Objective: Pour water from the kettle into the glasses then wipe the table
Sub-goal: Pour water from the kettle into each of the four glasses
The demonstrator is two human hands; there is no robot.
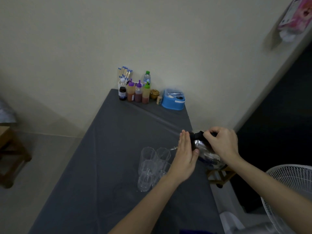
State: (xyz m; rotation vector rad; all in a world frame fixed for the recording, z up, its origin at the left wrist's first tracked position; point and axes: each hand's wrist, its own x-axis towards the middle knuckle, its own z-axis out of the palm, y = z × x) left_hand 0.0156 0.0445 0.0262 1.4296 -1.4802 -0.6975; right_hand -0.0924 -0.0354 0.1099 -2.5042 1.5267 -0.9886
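Note:
A shiny metal kettle (205,152) with a black handle is tilted to the left above the table's right edge. My right hand (221,143) is shut on its black handle. My left hand (185,157) lies flat with straight fingers against the kettle's side, just above the spout (173,148). The spout points at the rim of the far right glass (163,155). Several clear tall glasses (147,168) stand clustered on the grey tablecloth (104,166), partly hidden behind my left wrist. I cannot tell the water level in them.
At the table's far end by the wall stand sauce bottles (137,92), a water bottle (146,77), a chopstick holder (124,76), a small brown pot (154,94) and a blue box (173,100). A white fan (290,191) is at the right, a wooden stool (11,156) at the left.

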